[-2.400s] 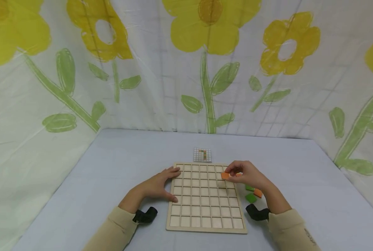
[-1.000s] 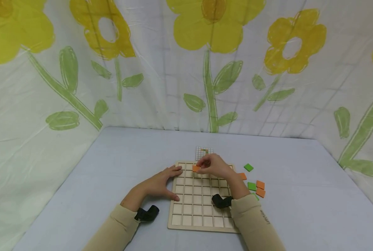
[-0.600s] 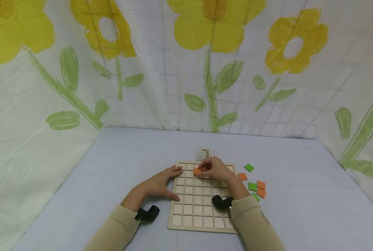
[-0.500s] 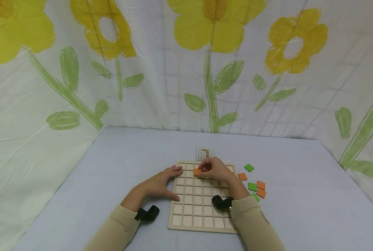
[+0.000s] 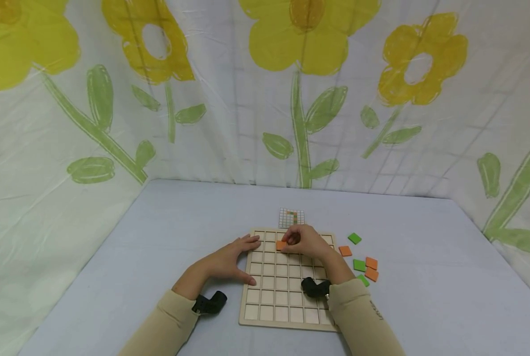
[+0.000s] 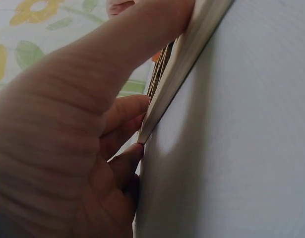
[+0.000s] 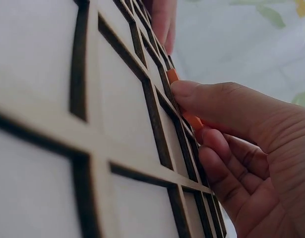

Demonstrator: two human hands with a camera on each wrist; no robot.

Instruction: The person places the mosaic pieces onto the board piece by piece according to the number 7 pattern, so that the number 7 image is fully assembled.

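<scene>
A light wooden board (image 5: 287, 325) with a grid of square recesses lies on the table. My right hand (image 5: 307, 242) pinches an orange square tile (image 5: 280, 245) at a recess in the second row from the far edge, third column from the left. In the right wrist view the thumb presses on the orange tile (image 7: 193, 121), low against the grid's dividers. My left hand (image 5: 224, 259) rests at the board's left side with thumb and fingers spread, fingertips on its rim. The left wrist view shows those fingertips along the board's edge (image 6: 164, 82).
Loose on the table to the right of the board lie several square tiles, among them a far green tile (image 5: 355, 238), an orange tile (image 5: 345, 251) and a nearer green tile (image 5: 359, 265). A small printed grid card (image 5: 287, 216) with coloured squares lies beyond the board's far edge.
My right hand has carried the orange tile from the board's right side leftward, then lowered it slightly toward the near side onto the grid. The left hand has stayed at the board's left edge.
</scene>
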